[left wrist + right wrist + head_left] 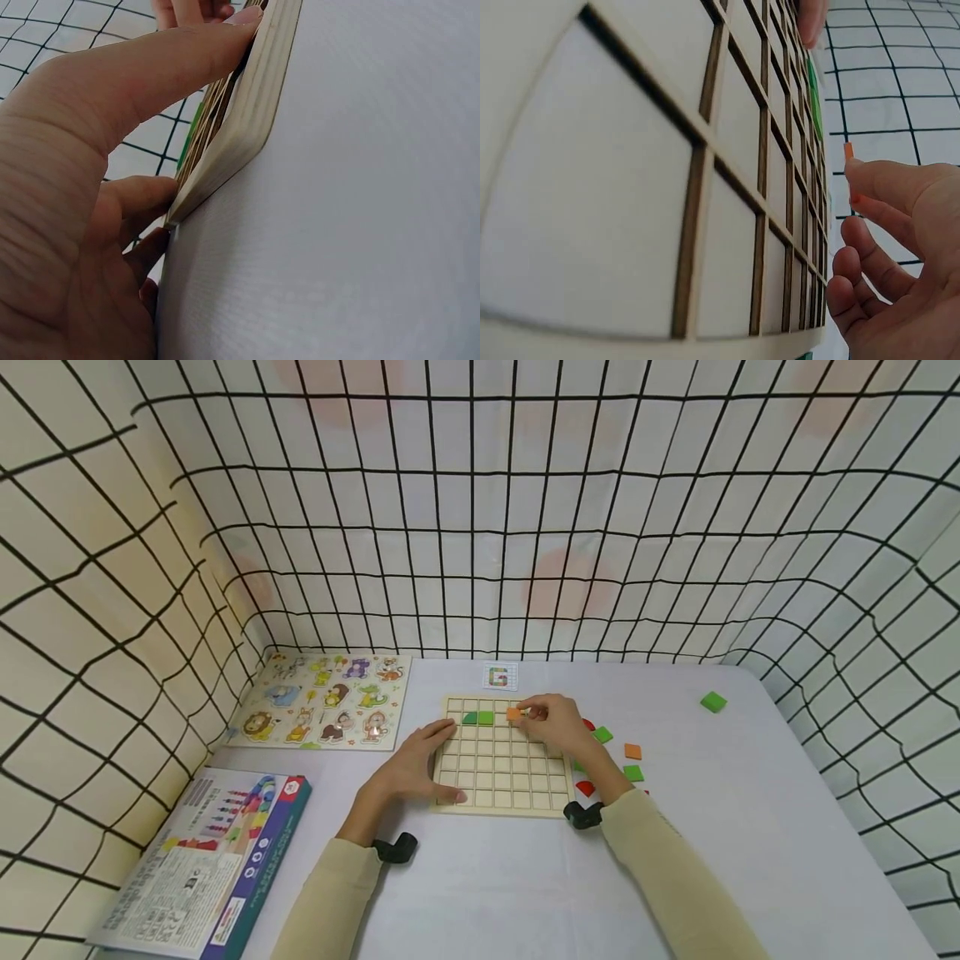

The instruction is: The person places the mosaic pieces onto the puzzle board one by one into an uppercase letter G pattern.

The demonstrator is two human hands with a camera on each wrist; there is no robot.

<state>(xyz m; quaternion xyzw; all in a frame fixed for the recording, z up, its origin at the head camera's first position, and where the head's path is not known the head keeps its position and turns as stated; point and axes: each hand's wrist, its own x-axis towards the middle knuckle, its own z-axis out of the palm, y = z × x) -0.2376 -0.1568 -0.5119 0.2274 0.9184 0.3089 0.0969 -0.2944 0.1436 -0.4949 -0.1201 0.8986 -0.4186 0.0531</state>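
A wooden grid board (495,777) lies on the table in front of me. On its left edge rests my left hand (412,768), the thumb over the near corner and the fingers spread along the side. Between thumb and index finger, my right hand (555,725) pinches an orange square tile (513,714) over the board's upper rows; the right wrist view shows the tile edge-on (848,151). To the left of that tile, a green rounded tile (470,718) and a green square tile (486,718) sit side by side in the grid.
Loose red, green and orange tiles (633,751) lie right of the board, and a green piece (713,702) farther off. Behind the board is a small pattern card (500,676). An animal puzzle (322,702) and a box (202,860) lie left. Black netting (472,527) surrounds the table.
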